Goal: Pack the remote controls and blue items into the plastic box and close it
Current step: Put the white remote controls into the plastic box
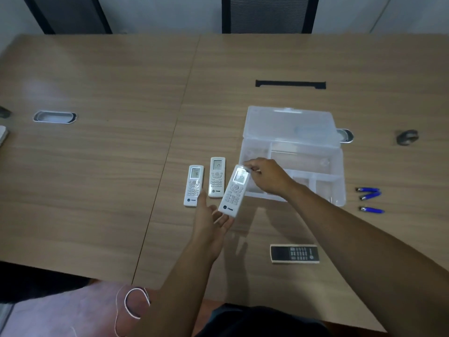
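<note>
A clear plastic box [339, 166] with dividers stands open on the table, its lid [289, 125] folded back. Two white remotes [193, 185] [216, 177] lie flat, side by side, left of the box. A third white remote [234, 190] is lifted and tilted: my right hand [267, 177] pinches its top end and my left hand [211, 220] supports its bottom end with fingers spread. A dark remote [294, 253] lies near the table's front edge. Three small blue items [369, 198] lie to the right of the box.
The wooden table [97, 166] has a cable grommet [54, 117] at the left, another [346, 136] behind the box, and a black slot [290, 83] further back. A dark round object [407, 137] sits far right. Chairs stand behind the table.
</note>
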